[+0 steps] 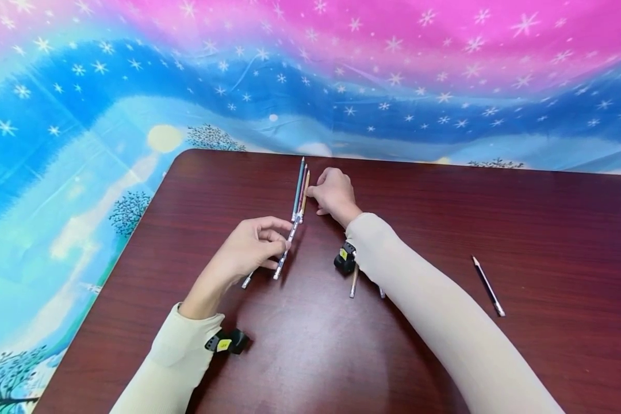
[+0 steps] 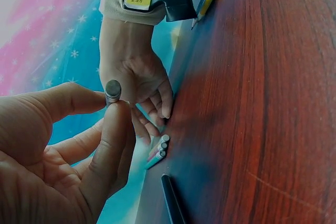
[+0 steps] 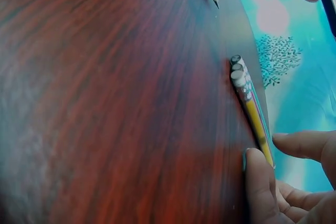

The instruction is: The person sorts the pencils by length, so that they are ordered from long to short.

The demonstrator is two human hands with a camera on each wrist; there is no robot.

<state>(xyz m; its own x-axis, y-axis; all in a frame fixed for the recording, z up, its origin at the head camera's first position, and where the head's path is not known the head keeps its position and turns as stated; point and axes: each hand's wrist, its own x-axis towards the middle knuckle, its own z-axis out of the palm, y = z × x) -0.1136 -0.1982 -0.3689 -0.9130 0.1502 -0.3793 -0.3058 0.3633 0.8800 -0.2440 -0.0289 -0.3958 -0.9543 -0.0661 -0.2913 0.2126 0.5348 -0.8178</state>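
My left hand (image 1: 253, 241) holds a patterned pencil (image 1: 280, 268) between thumb and fingers, above the table. Its round end (image 2: 113, 88) faces the camera in the left wrist view. Near the table's far edge, three pencils lie side by side: a teal one (image 1: 298, 190), a dark reddish one and a yellow one (image 1: 305, 198). My right hand (image 1: 335, 192) is at the right of this row, fingers fairly straight. In the right wrist view its thumb (image 3: 257, 174) lies along the yellow pencil (image 3: 254, 119), with the index fingertip on the row's other side.
Part of another pencil (image 1: 247, 280) shows beneath my left hand. Two pencil ends, one light brown (image 1: 353, 284), stick out under my right forearm. A dark pencil (image 1: 489, 287) lies to the right on the reddish-brown table (image 1: 564, 247). A printed cloth (image 1: 310, 69) hangs behind.
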